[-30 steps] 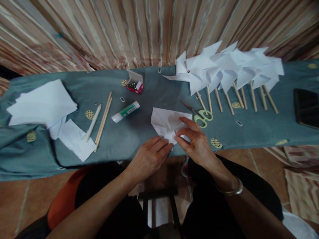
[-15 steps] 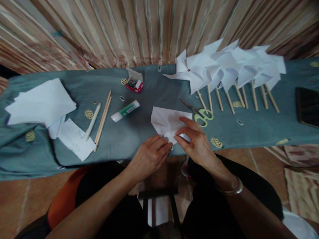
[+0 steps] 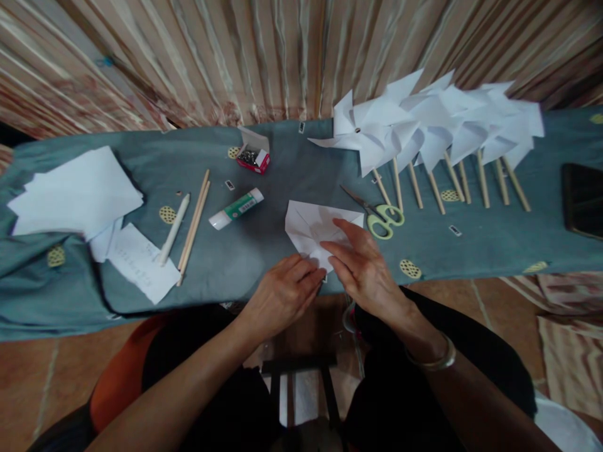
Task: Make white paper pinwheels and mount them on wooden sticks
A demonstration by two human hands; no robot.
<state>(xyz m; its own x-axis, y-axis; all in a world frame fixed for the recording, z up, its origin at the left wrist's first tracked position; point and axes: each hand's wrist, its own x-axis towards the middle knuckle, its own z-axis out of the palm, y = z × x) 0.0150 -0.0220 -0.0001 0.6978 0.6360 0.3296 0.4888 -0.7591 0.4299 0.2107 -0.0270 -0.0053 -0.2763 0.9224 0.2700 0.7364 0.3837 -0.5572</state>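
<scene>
A creased white sheet of paper (image 3: 304, 220) with folded-in parts lies on the cloth in front of me. My left hand (image 3: 289, 287) grips its near edge, fingers pressed together at the lower corner. Over the right half of the sheet is my right hand (image 3: 365, 263), fingers stretched and apart, tips at the paper's middle; part of the sheet is hidden beneath it. Green-handled scissors (image 3: 385, 221) rest just beyond my right hand, blades slightly apart. A glue stick (image 3: 237, 208) with a green label lies to the left of the sheet.
Several white paper pinwheels (image 3: 424, 125) on wooden sticks overlap at the back right. An open red box (image 3: 254, 158) holds small metal pieces. Left are two wooden sticks (image 3: 194, 226), a white pen (image 3: 174, 230), a note (image 3: 141, 263) and stacked paper (image 3: 78, 194). A dark phone (image 3: 583, 199) lies far right.
My right hand has slid slightly left over the paper, and its fingers have spread from a near pinch. My left hand stays at the near edge.
</scene>
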